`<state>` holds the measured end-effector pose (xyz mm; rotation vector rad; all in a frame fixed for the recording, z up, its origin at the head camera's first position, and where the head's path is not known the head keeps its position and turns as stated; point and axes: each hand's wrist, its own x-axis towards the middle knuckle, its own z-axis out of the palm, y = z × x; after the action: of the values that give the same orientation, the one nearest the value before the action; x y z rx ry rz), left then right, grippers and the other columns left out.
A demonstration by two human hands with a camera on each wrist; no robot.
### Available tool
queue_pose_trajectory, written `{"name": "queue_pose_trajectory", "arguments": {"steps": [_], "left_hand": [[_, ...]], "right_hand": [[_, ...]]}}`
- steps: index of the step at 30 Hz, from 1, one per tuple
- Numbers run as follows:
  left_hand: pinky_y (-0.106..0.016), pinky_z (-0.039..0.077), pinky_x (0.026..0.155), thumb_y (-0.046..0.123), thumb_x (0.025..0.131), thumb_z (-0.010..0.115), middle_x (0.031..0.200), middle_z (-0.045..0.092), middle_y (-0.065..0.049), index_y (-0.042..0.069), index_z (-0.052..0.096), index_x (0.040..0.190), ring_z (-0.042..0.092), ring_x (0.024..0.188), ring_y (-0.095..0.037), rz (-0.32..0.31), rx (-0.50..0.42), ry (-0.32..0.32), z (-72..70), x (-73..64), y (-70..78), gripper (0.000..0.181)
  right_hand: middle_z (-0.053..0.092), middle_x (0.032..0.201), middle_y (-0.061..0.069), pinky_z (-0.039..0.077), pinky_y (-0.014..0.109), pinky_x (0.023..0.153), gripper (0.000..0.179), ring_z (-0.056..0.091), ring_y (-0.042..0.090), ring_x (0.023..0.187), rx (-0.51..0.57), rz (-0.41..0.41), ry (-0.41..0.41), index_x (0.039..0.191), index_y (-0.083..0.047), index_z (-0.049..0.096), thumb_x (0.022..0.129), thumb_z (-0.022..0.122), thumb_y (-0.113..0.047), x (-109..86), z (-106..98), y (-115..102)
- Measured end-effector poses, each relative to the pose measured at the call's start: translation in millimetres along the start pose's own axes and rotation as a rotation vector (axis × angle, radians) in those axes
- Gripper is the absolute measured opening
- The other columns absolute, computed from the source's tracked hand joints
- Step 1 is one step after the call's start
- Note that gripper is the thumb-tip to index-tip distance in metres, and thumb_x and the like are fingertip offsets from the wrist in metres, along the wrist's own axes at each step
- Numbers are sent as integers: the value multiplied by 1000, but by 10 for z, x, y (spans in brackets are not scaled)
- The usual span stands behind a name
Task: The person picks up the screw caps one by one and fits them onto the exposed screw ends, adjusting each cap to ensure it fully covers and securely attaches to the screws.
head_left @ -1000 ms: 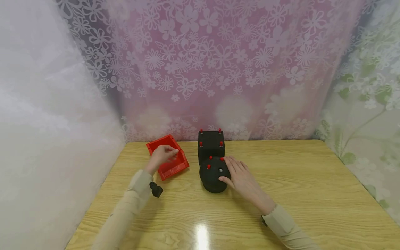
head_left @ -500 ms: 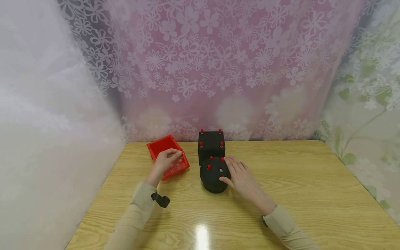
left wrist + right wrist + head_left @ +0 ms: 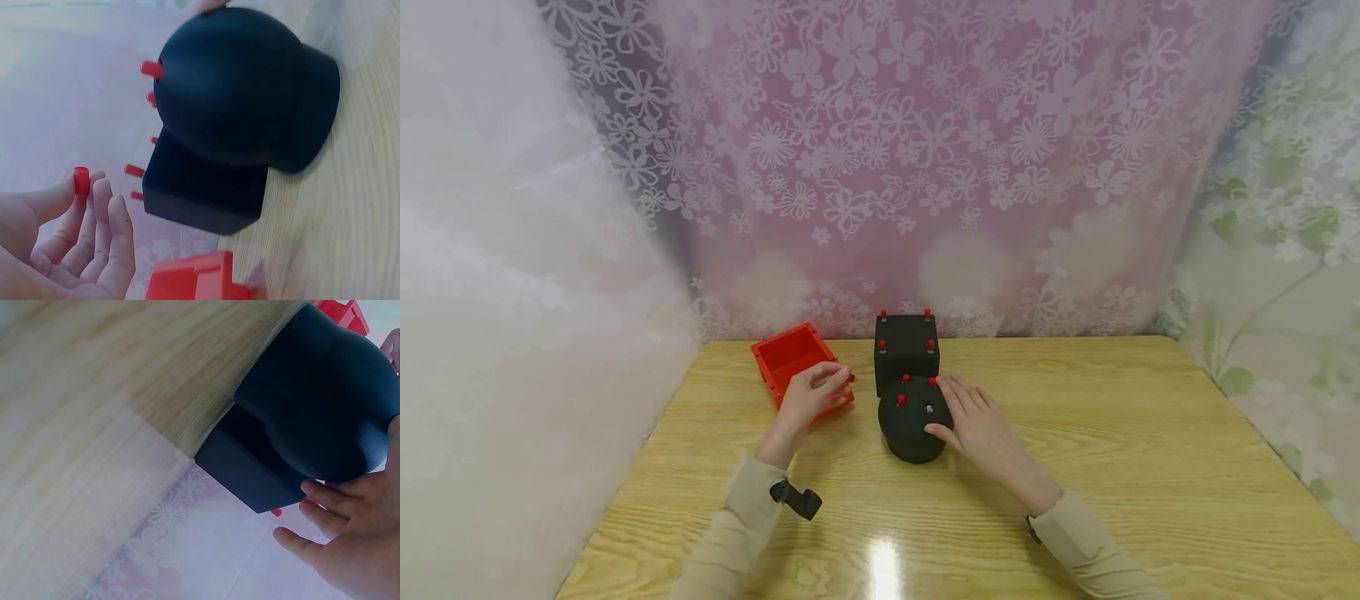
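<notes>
In the head view my left hand (image 3: 805,402) is over the front of a red bin (image 3: 763,360), its thumb and fingertips pinching a small red cap (image 3: 81,181). The left wrist view shows this cap as a hollow cylinder, held upright. My right hand (image 3: 983,432) rests with straight fingers along the right side of a black dome (image 3: 912,440) on a round base. Red caps stand on the dome's top, and a bare metal post (image 3: 929,409) shows near the right thumb. Behind the dome is a black box (image 3: 907,333) with red caps at its top corners.
Everything stands on a wood-grain table (image 3: 1112,433). A pink flowered curtain (image 3: 865,167) hangs behind its back edge. White sheeting (image 3: 527,292) closes the left side, and a leaf-patterned sheet (image 3: 1277,275) the right.
My left hand has moved from above the bin's middle rightward and nearer to me, toward the dome, with the red cap between its fingertips. The right hand and dome stay put.
</notes>
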<state>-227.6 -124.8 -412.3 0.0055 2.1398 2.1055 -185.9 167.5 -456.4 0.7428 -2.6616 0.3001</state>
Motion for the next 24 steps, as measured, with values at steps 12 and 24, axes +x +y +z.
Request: {"name": "queue_pose_trajectory", "arguments": {"steps": [12, 24], "left_hand": [[-33, 58, 90, 22, 98, 69, 115, 74, -13, 2, 70, 122, 69, 98, -19, 74, -10, -42, 205, -133, 23, 31], [-31, 59, 84, 22, 96, 71, 108, 77, -7, 10, 76, 111, 70, 99, -30, 427, 158, -28, 470, -192, -32, 20]], "right_hand": [[41, 157, 21, 37, 56, 114, 82, 39, 35, 145, -5, 13, -11, 155, 2, 35, 99, 56, -53, 3, -22, -11], [42, 155, 22, 37, 57, 113, 82, 40, 36, 145, -1, 1, -2, 154, 2, 36, 99, 52, -57, 7, -15, -9]]}}
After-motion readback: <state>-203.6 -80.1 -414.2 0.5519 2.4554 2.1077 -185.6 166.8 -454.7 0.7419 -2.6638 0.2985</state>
